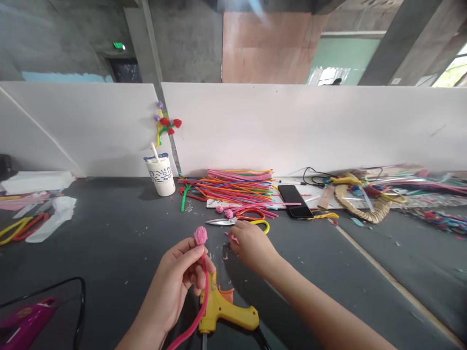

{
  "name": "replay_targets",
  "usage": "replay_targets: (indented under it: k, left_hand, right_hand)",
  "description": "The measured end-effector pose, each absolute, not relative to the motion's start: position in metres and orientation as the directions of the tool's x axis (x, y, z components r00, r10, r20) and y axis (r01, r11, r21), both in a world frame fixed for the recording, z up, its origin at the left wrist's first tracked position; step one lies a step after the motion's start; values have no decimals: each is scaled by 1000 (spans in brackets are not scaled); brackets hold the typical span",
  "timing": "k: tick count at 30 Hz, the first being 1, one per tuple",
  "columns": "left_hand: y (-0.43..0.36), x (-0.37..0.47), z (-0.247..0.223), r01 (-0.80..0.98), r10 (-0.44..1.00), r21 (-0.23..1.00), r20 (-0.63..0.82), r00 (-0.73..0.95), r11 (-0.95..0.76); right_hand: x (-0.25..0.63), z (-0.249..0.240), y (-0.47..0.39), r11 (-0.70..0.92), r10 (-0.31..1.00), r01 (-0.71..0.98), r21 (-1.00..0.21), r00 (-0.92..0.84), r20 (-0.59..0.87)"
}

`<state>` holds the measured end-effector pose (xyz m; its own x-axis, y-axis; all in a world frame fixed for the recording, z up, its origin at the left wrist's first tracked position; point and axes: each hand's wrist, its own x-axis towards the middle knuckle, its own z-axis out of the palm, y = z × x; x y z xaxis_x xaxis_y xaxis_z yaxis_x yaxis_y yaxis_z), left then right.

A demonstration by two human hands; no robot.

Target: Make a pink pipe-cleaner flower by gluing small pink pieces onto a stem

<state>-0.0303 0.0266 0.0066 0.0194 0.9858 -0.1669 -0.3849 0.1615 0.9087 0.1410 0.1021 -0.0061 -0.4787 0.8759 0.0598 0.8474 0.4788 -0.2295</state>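
Note:
My left hand (pixel 178 274) pinches a pink pipe cleaner (pixel 205 291) just below the wound pink ball (pixel 200 235) at its top; the stem curves down toward me. Right of it, my right hand (pixel 251 243) is low over the table, fingers drawn together on a short pink pipe cleaner piece (pixel 232 237), mostly hidden by the fingers. Scissors (pixel 223 221) with red and yellow handles lie just behind that hand, blades pointing left. A yellow glue gun (pixel 233 311) lies below my hands, partly behind the pink stem. Two small pink balls (pixel 228 213) rest beyond the scissors.
Many coloured pipe cleaners (pixel 237 187) are piled by the white partition (pixel 292 131). A phone (pixel 295 201) lies right of them, a lidded cup (pixel 160 177) stands left. A magenta glue gun (pixel 27 323) with a black cord is at lower left. Craft scraps (pixel 441 221) cover the far right.

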Motion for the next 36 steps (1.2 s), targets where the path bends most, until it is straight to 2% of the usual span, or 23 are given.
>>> replay_targets:
  k: [2, 5, 8, 11, 14, 17, 22, 36]
  left_hand:
    - [29, -29, 3, -380, 983, 908, -182, 26, 179]
    - [34, -27, -3, -378, 979, 904, -204, 26, 199]
    - [36, -26, -6, -382, 977, 901, -212, 21, 204]
    - [36, -26, -5, -379, 977, 902, -213, 26, 207]
    - [33, -26, -4, -375, 973, 899, -227, 47, 228]
    - [32, -24, -3, -365, 969, 898, -236, 72, 246]
    - [30, -21, -2, -321, 967, 912, -238, 89, 254]
    - [27, -17, 3, -230, 963, 935, -257, 75, 268]
  right_hand:
    - [133, -15, 118, 461, 886, 861, -213, -459, 61]
    - [122, -29, 130, 441, 896, 855, -272, -437, 77]
    - [120, -33, 131, 409, 908, 812, -416, -406, 100]
    - [124, -21, 123, 351, 926, 709, -611, -360, 113]
    - [130, 1, 107, 292, 923, 513, -807, -373, 97]
    - [134, 22, 90, 244, 905, 323, -914, -415, 95]
    - [134, 33, 78, 192, 888, 106, -976, -442, 127]
    - [129, 30, 76, 314, 902, 237, -920, -377, 211]
